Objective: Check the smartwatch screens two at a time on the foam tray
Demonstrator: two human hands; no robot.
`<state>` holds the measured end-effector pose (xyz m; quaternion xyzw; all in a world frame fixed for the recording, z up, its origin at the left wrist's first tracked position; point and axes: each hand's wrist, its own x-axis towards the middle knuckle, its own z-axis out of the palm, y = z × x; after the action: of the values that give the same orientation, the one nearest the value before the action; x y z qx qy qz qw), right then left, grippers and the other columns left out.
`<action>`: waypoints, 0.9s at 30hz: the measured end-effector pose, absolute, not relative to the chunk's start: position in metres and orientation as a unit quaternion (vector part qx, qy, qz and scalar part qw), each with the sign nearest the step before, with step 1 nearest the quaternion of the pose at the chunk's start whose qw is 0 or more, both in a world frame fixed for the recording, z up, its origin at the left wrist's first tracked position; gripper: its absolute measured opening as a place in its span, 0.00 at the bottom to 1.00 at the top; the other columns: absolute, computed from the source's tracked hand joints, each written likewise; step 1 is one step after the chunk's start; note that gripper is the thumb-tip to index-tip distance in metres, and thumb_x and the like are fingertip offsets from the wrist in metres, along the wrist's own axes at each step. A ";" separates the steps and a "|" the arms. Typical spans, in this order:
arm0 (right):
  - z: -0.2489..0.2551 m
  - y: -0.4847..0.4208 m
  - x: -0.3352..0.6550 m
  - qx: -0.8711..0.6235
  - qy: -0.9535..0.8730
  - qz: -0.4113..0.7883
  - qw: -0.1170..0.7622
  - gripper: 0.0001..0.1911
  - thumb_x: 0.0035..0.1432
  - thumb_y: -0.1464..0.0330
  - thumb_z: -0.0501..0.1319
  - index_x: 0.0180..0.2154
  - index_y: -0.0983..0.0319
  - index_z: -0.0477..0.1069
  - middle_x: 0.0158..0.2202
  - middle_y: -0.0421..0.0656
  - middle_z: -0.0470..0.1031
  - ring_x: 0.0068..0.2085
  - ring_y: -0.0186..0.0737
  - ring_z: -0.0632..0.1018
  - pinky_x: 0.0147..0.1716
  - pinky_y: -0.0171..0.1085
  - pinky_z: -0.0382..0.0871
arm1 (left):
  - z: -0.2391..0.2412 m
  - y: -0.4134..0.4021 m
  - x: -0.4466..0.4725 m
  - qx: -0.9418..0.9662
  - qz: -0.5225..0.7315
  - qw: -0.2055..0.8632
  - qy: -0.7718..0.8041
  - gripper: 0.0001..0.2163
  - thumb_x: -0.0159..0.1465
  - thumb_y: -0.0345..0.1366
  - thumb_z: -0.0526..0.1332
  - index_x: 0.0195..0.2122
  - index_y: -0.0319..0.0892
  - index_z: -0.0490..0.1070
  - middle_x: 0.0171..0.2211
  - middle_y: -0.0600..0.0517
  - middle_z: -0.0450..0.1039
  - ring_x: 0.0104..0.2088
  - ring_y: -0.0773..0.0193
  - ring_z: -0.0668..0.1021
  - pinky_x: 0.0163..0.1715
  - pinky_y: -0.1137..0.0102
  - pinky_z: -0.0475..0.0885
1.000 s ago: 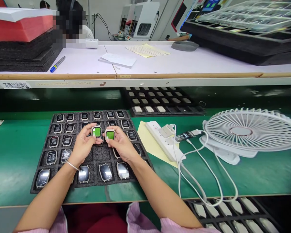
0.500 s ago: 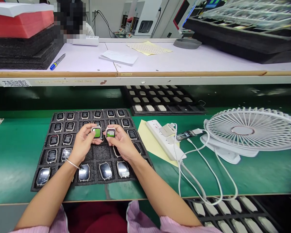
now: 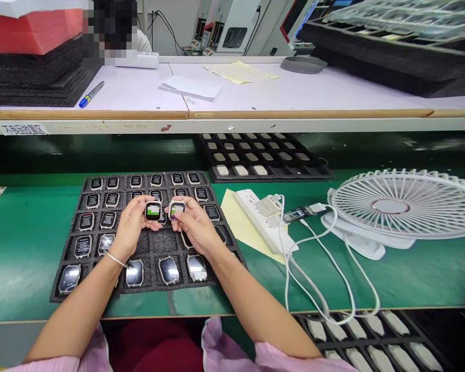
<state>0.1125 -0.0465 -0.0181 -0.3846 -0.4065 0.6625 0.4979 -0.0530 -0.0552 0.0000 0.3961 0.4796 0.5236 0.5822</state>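
My left hand [image 3: 134, 222] grips a square smartwatch body without a strap [image 3: 153, 211], its screen lit green and white. In my right hand [image 3: 196, 222] is a second watch body [image 3: 177, 208], also lit, with my thumb on the lower part of its screen. Both are held side by side above a black foam tray [image 3: 160, 240]. Rows of similar watch bodies lie face up in the tray's pockets, many showing white text on dark screens. Along the near row, a watch body [image 3: 168, 270] has a dark screen that reflects light. My hands hide some of the pockets.
Right of the tray are a yellow sheet [image 3: 232, 217], a white power strip [image 3: 256, 219] with cables, and a white fan [image 3: 391, 206]. Another foam tray [image 3: 271, 174] lies under the shelf [image 3: 248, 103]. A person [image 3: 143, 41] is beyond it. More filled trays [image 3: 411, 338] sit below the table edge.
The left thumb has moved off its watch's screen, which now shows white and green bands. My right thumb has shifted onto its watch's screen. The view has tilted slightly.
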 end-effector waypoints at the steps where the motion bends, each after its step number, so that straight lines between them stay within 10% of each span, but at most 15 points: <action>1: -0.018 -0.046 0.113 -0.377 -0.399 0.670 0.500 0.18 0.51 0.66 0.66 0.45 0.57 0.68 0.35 0.39 0.78 0.24 0.32 0.73 0.25 0.34 0.63 | 0.000 -0.055 -0.053 0.392 0.523 0.585 0.480 0.17 0.60 0.48 0.61 0.44 0.41 0.69 0.25 0.55 0.74 0.21 0.65 0.80 0.23 0.72 0.75; 27: -0.022 -0.041 0.114 -0.329 -0.365 0.713 0.500 0.16 0.56 0.64 0.60 0.47 0.59 0.69 0.35 0.42 0.81 0.28 0.40 0.81 0.30 0.40 0.72 | 0.001 -0.054 -0.052 0.388 0.518 0.594 0.477 0.15 0.61 0.41 0.59 0.47 0.40 0.69 0.27 0.54 0.76 0.23 0.64 0.81 0.26 0.70 0.77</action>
<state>0.1143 -0.0415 -0.0217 -0.3286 -0.3651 0.7134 0.4997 -0.0521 -0.0541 0.0008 0.3885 0.4768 0.5180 0.5945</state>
